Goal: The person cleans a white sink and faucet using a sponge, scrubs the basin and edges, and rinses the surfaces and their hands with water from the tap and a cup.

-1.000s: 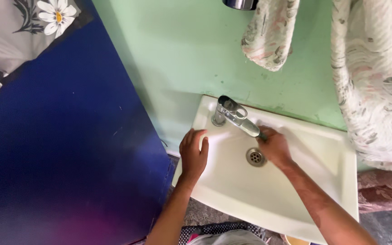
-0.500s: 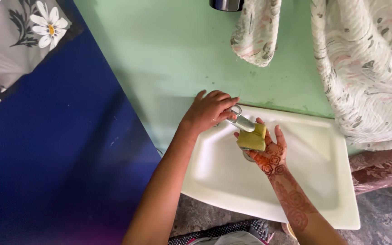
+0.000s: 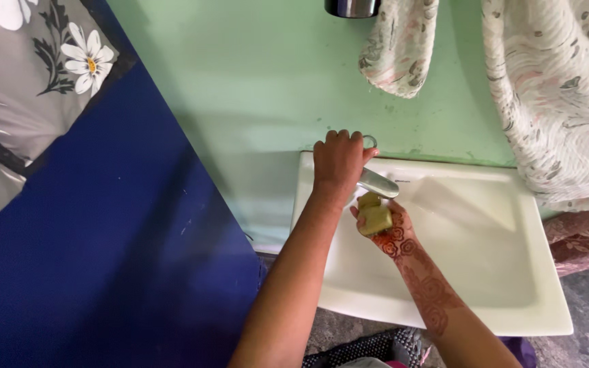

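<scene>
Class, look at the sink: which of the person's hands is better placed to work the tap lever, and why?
Left. The left hand already rests on the tap lever, while the right hand is occupied, cupping a yellow-green sponge under the spout.

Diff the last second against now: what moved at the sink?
The left hand left the sink rim and closed over the tap handle. The right hand lifted off the basin by the drain, turned palm up, and holds the yellow-green sponge under the spout. Sink, wall and hanging cloth are unchanged.

Patterned towels (image 3: 553,102), green wall (image 3: 260,75), perhaps floral bedding (image 3: 22,82).
</scene>
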